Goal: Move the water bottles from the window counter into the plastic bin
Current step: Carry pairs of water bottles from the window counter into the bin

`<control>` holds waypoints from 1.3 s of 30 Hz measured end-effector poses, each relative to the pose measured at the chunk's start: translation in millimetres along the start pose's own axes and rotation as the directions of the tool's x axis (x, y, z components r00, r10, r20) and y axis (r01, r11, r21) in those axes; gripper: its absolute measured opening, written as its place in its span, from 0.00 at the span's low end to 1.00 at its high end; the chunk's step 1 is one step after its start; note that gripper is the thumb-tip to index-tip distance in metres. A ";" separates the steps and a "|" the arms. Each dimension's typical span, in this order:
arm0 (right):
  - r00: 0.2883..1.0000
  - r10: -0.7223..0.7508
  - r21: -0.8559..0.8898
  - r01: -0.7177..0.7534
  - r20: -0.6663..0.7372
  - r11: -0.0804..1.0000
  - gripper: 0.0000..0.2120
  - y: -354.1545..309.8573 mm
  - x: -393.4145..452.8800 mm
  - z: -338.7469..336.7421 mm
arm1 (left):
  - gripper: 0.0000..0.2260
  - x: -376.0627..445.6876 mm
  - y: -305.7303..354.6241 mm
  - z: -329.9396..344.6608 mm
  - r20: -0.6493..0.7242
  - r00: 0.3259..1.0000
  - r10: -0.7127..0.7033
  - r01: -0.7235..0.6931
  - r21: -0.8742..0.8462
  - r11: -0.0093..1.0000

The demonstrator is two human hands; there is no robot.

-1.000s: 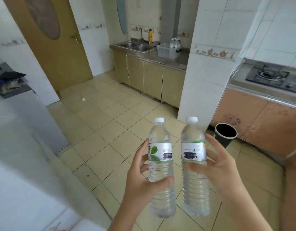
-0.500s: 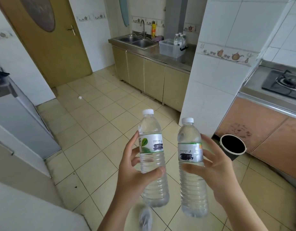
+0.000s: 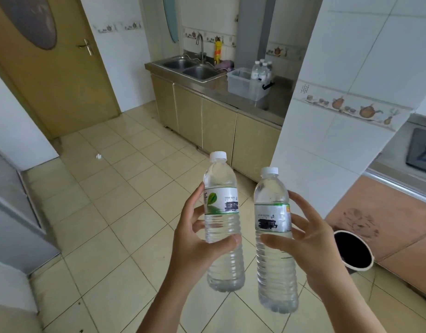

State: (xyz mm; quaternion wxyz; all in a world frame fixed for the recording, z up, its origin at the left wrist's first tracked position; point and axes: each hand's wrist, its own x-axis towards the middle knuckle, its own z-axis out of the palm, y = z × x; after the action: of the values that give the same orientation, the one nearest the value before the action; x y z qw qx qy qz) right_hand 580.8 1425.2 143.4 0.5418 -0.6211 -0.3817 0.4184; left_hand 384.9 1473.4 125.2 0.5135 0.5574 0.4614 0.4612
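My left hand (image 3: 195, 251) grips a clear water bottle (image 3: 221, 212) with a white cap and a green leaf label, held upright in front of me. My right hand (image 3: 308, 241) holds a second water bottle (image 3: 272, 212) upright beside it, the two a little apart. Far ahead on the steel counter stands the clear plastic bin (image 3: 240, 84), with several water bottles (image 3: 261, 69) standing in its right end.
A double sink (image 3: 190, 68) with a tap lies left of the bin, above beige cabinets (image 3: 219, 126). A white tiled pillar (image 3: 339, 104) rises at the right, with a black waste bin (image 3: 353, 251) at its foot. A wooden door (image 3: 51, 68) stands at the left. Tiled floor stretches between.
The view has advanced toward the sink counter and turned left, so the bin looks nearer. Both hands keep their bottles; the left bottle now sits slightly higher than the right.
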 end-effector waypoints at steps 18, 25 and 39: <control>0.999 0.011 -0.018 -0.010 0.047 1.000 0.39 -35.1 348.4 -0.9 | 0.45 323.2 -21.5 73.3 -0.080 0.996 -0.032 0.033 0.005 0.999; 0.995 0.005 -0.029 -0.002 0.101 1.000 0.38 -59.6 478.3 13.5 | 0.45 444.3 -22.8 84.9 -0.119 0.992 -0.038 0.039 0.005 0.999; 1.000 0.023 0.014 -0.023 0.006 1.000 0.41 -73.7 716.8 118.8 | 0.45 727.5 -47.8 31.5 0.008 0.999 -0.044 0.044 0.018 0.999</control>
State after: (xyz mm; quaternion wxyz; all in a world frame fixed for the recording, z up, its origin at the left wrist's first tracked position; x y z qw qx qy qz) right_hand 725.4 2141.0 133.1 0.5403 -0.6202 -0.3731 0.4292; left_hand 522.3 2189.7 105.4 0.5205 0.5537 0.4753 0.4434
